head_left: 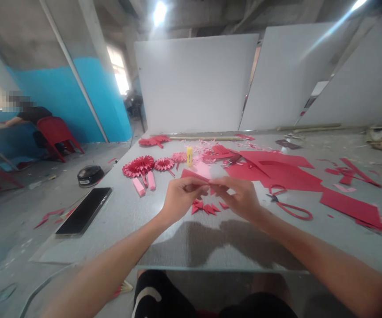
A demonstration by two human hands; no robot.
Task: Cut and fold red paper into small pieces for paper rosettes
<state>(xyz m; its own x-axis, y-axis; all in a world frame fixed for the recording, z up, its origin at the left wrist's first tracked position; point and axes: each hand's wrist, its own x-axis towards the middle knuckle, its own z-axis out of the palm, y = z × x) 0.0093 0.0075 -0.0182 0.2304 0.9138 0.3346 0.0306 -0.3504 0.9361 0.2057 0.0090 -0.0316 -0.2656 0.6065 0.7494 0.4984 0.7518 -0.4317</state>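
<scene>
Messy paper-craft bench, so I'll use the yellow glue stick [189, 157] on the table [121, 221] as my reference and go left to right.

Far left of the glue stick, off the table, a person [28, 115] sits on a red chair [56, 134] with an arm stretched out. Closer in, a black tin [90, 176] is on the floor, and a phone [83, 211] lies on the table's near left side. Just left of the glue stick are two red rosettes [138, 166] with pink sticks [138, 187] below them.

Right under the glue stick, my left hand [182, 198] has its fingertips and thumb pinched together on a folded bit of red paper [194, 175]. My right hand [235, 196] is clamped on the same piece from the other side, and the two hands nearly touch. Small red triangles [204, 208] lie just below them.

Right of the glue stick there are big red sheets [277, 168], then scissors [290, 207] with red handles, and red offcuts [353, 174] further out.
</scene>
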